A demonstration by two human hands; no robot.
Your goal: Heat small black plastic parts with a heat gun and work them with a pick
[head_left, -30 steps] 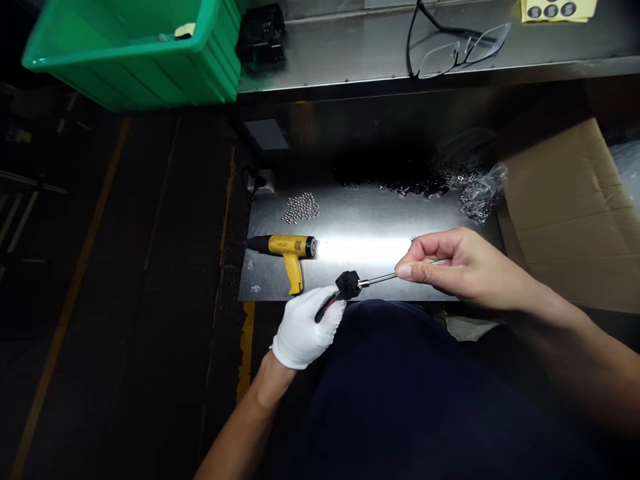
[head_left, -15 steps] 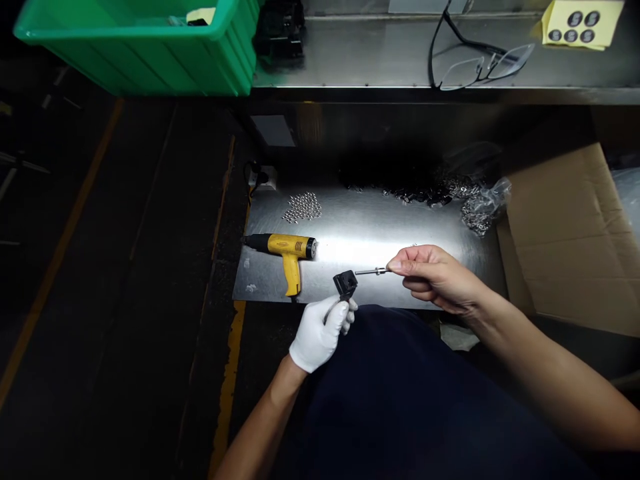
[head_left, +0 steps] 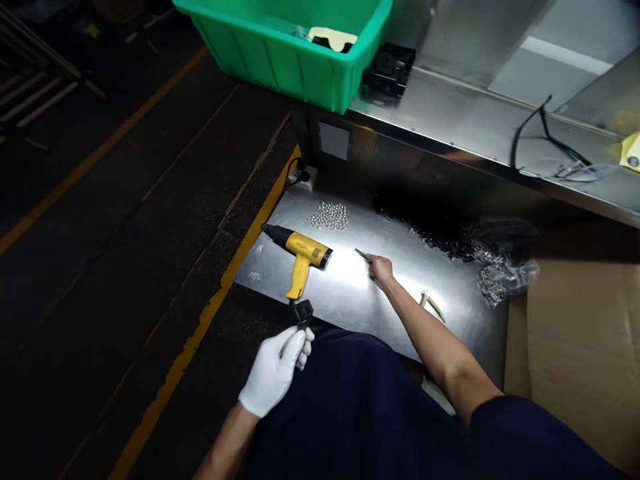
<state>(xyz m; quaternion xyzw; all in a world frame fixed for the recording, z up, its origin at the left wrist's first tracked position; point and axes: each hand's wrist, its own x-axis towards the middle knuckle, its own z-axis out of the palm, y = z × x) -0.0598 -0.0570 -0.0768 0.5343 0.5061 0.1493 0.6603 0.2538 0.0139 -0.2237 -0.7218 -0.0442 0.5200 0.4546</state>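
My left hand (head_left: 273,370), in a white glove, is shut on a small black connector (head_left: 303,312) with a cable, just off the near edge of the steel plate (head_left: 400,300). My right hand (head_left: 381,270) is bare and stretches out over the plate, pinching a thin metal pin (head_left: 363,255) at its fingertips. A yellow and black heat gun (head_left: 300,253) lies on the plate to the left of that hand. A pale pair of tweezers (head_left: 433,307) lies to the right of my forearm.
Small metal beads (head_left: 329,215) lie heaped at the plate's back. Dark parts and a plastic bag of metal pieces (head_left: 505,277) lie to the right. A green crate (head_left: 285,47) and glasses (head_left: 575,170) sit on the shelf above. A cardboard box (head_left: 580,360) stands at right.
My right hand has moved away from the connector, out across the plate, taking the metal pin with it. The tweezers now show on the plate. My view has swung and tilted.
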